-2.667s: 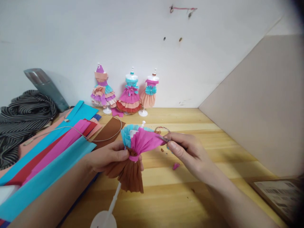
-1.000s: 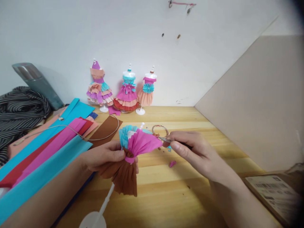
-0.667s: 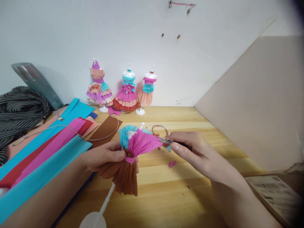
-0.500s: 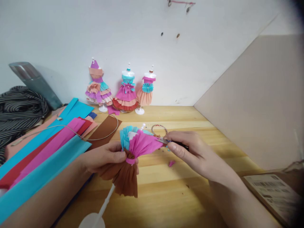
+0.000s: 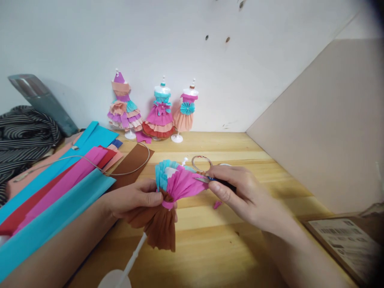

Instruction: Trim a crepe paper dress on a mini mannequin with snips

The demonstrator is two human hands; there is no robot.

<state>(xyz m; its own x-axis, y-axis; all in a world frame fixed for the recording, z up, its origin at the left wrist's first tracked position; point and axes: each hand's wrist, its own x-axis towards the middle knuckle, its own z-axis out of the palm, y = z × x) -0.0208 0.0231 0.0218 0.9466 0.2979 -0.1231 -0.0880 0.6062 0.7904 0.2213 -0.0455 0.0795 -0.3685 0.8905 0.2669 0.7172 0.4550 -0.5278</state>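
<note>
Mannequin (image 5: pixel 164 228) tilts in the left grip (image 5: pixel 136 200), clasped mid-body, the right grip (image 5: pixel 247 198) pinching a metal tool (image 5: pixel 203 179)

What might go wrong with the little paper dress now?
The pointed silver metal tool in the right hand points over the flared pink paper, so it might snag or tear it. The left hand grips the gathered brown paper skirt near its top, so squeezing could crumple it. The slender white stand leans, so it might topple if that hand let go.
</note>
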